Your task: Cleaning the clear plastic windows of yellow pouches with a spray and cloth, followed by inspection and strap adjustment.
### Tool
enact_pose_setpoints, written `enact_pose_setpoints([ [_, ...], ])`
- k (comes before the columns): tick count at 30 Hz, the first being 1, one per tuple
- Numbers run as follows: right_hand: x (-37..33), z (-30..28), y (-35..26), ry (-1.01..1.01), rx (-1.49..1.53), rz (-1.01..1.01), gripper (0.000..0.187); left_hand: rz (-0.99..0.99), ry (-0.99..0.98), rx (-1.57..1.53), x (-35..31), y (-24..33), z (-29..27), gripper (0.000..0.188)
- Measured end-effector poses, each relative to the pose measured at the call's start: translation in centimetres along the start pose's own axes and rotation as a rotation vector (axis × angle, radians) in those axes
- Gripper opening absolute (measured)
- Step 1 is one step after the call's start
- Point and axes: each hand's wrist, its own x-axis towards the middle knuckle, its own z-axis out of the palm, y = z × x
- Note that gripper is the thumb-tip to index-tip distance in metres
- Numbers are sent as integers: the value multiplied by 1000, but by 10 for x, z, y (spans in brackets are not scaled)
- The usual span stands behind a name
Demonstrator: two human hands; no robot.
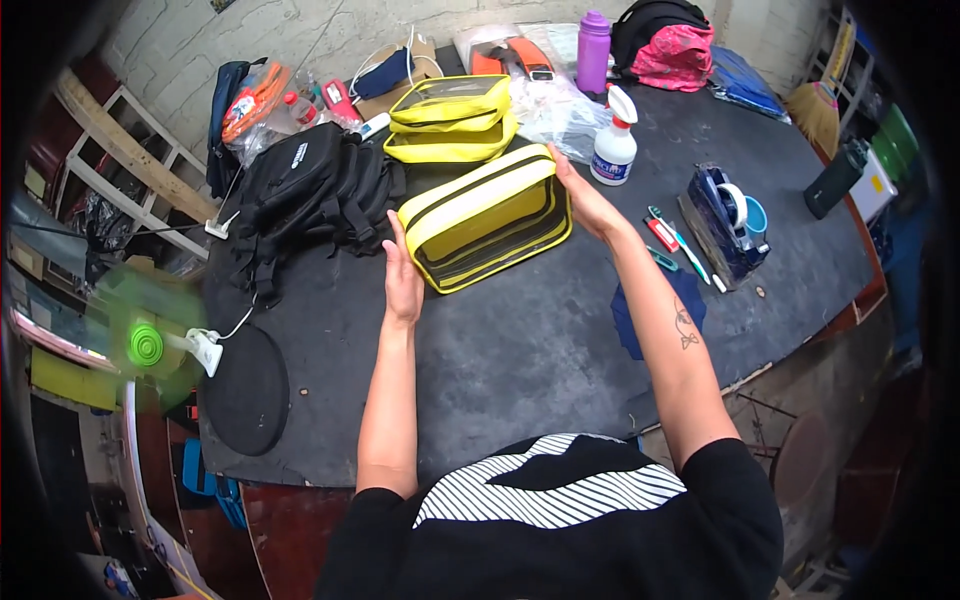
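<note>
Between my two hands is a yellow zippered pouch (485, 184) with see-through panels and dark trim, tilted on the dark table. My left hand (403, 284) presses its left end, with the fingers along the side. At the opposite end, my right hand (588, 203) grips the upper right corner. Just behind it sit more yellow clear-panelled pouches (450, 142), seemingly stacked. A black backpack (300, 190) lies to the left of my left hand.
A white spray bottle (614, 150) and a purple bottle (593, 55) stand beyond my right hand. Toothbrushes (680, 240), a tape dispenser (725, 225) and a dark bottle (838, 178) are on the right. A small green fan (146, 344) spins at the left edge, near a round black pad (246, 390).
</note>
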Motion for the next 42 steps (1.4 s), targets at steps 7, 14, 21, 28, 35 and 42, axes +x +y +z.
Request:
enact_pose_setpoints([
  [7, -8, -3, -11, -62, 211, 64, 87, -65, -118, 66, 0, 12, -9, 83],
  [14, -21, 14, -18, 281, -479, -478, 47, 361, 7, 809, 4, 27, -3, 75],
  [21, -33, 40, -7, 425, -755, -749, 24, 375, 175, 699, 22, 3, 4, 26],
  [28, -36, 38, 7, 450, -823, -863, 24, 71, 259, 338, 39, 8, 10, 30],
  [35, -42, 20, -16, 433, -575, -569, 58, 202, 85, 352, 8, 19, 5, 101],
  [42, -36, 7, -3, 63, 2, -257, 82, -1, -4, 200, 2, 7, 8, 115],
])
